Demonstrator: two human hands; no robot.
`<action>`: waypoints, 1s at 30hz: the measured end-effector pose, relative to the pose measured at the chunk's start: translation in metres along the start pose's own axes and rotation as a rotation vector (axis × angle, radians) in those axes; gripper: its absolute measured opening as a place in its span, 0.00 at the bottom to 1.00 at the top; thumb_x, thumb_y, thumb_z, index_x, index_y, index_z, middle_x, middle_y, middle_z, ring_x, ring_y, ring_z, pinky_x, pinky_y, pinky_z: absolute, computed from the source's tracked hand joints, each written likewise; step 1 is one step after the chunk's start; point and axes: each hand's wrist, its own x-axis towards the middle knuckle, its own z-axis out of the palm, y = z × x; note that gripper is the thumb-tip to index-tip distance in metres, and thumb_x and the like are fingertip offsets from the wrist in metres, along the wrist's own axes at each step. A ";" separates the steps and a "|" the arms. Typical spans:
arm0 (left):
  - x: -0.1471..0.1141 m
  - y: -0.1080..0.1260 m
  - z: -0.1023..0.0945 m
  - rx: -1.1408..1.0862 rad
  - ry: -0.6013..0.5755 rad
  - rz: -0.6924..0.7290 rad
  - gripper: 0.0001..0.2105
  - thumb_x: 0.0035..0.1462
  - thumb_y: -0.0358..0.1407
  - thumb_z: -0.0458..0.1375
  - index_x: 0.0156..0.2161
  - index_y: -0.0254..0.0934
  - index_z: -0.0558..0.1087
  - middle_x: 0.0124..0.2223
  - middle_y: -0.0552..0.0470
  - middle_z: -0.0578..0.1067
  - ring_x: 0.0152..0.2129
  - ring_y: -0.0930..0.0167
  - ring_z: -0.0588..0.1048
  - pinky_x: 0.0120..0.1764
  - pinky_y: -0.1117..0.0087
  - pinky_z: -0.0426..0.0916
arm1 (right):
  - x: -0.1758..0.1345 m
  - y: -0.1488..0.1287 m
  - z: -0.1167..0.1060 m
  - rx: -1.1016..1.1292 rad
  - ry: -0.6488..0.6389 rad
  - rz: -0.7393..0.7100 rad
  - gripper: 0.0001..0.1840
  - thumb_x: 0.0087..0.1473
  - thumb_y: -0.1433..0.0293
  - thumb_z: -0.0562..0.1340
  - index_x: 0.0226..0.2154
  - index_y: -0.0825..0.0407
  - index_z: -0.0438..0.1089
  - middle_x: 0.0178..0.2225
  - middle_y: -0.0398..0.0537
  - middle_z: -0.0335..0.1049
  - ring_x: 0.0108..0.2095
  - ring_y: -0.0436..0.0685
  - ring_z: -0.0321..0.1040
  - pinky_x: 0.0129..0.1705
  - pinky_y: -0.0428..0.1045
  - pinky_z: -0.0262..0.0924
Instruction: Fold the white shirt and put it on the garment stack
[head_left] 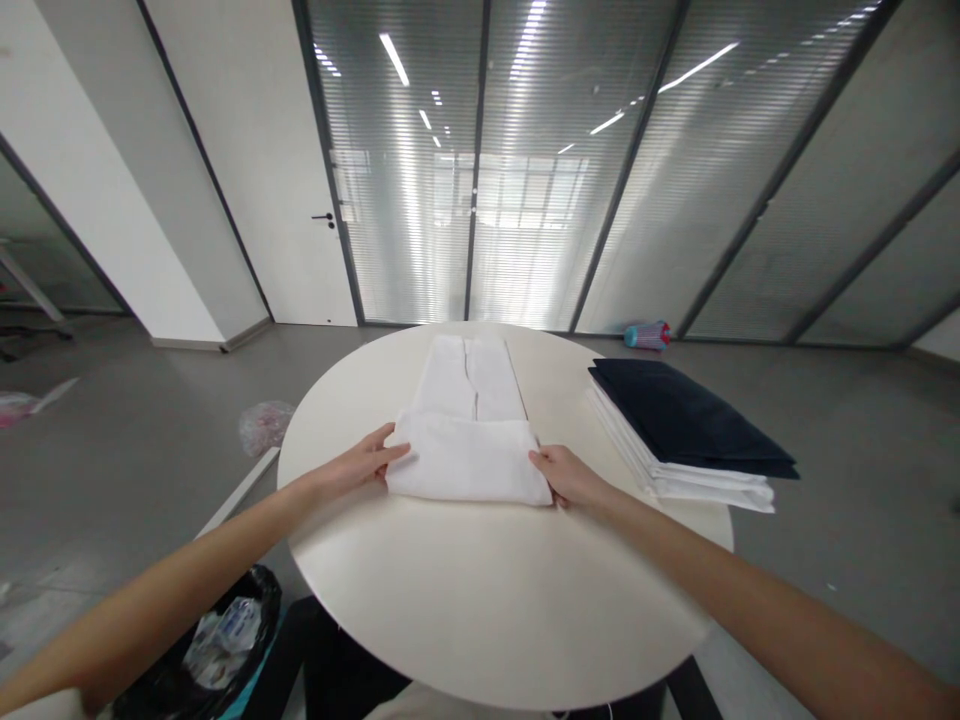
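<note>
One round white table (480,610), pale and smooth, stood on a grey floor (862,480). At its centre lay one white cloth (469,460), folded, its near end doubled over. Two hands: left hand (367,460) gripping the fold's left edge; right hand (566,475) gripping its right edge. Table right: one stack, navy fabric (686,415) above white fabric (716,488). Far side: one white door (262,160), left of a glass partition (540,190) with blinds. Near left, on the floor: one black-lined bin (268,590) holding rubbish.
</note>
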 end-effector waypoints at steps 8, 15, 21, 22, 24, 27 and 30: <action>-0.001 -0.008 0.009 0.084 0.064 0.095 0.46 0.54 0.46 0.64 0.70 0.46 0.40 0.25 0.61 0.69 0.19 0.75 0.69 0.22 0.78 0.62 | 0.013 0.004 0.004 -0.061 0.085 0.014 0.18 0.63 0.67 0.52 0.25 0.55 0.69 0.21 0.49 0.68 0.22 0.55 0.67 0.22 0.46 0.55; -0.002 -0.006 0.017 0.209 0.115 0.177 0.40 0.60 0.45 0.57 0.69 0.43 0.39 0.23 0.65 0.62 0.16 0.78 0.62 0.20 0.80 0.56 | 0.003 0.001 0.006 -0.239 0.260 -0.095 0.20 0.67 0.63 0.48 0.35 0.54 0.71 0.37 0.58 0.75 0.40 0.62 0.72 0.41 0.51 0.61; 0.002 -0.009 0.019 0.408 0.182 0.301 0.30 0.63 0.39 0.51 0.67 0.40 0.46 0.25 0.63 0.60 0.16 0.79 0.59 0.20 0.81 0.53 | -0.017 -0.005 0.017 -0.490 0.355 -0.037 0.24 0.70 0.61 0.40 0.43 0.52 0.69 0.39 0.58 0.76 0.42 0.62 0.74 0.41 0.51 0.60; 0.003 -0.008 0.019 0.437 0.186 0.306 0.28 0.63 0.38 0.50 0.66 0.40 0.50 0.25 0.63 0.60 0.17 0.79 0.60 0.20 0.81 0.53 | -0.018 -0.006 0.018 -0.511 0.348 -0.028 0.24 0.70 0.62 0.41 0.44 0.52 0.68 0.39 0.58 0.76 0.41 0.62 0.74 0.40 0.51 0.60; 0.004 -0.005 0.018 0.475 0.183 0.298 0.24 0.62 0.37 0.50 0.63 0.39 0.54 0.25 0.63 0.59 0.16 0.79 0.60 0.21 0.81 0.52 | -0.018 -0.009 0.018 -0.557 0.343 -0.020 0.21 0.70 0.62 0.42 0.46 0.52 0.67 0.38 0.58 0.76 0.39 0.62 0.75 0.38 0.51 0.60; 0.007 -0.003 0.017 0.462 0.163 0.253 0.21 0.61 0.39 0.52 0.58 0.38 0.61 0.23 0.64 0.57 0.15 0.79 0.57 0.19 0.80 0.50 | -0.018 -0.014 0.018 -0.594 0.357 -0.013 0.19 0.69 0.63 0.45 0.50 0.52 0.65 0.36 0.58 0.76 0.37 0.64 0.75 0.36 0.52 0.60; 0.011 -0.006 0.015 0.418 0.124 0.227 0.16 0.58 0.44 0.56 0.47 0.35 0.69 0.21 0.62 0.58 0.15 0.79 0.58 0.18 0.80 0.50 | -0.020 -0.015 0.018 -0.593 0.383 -0.019 0.21 0.67 0.64 0.47 0.59 0.52 0.59 0.36 0.58 0.76 0.37 0.64 0.76 0.36 0.52 0.61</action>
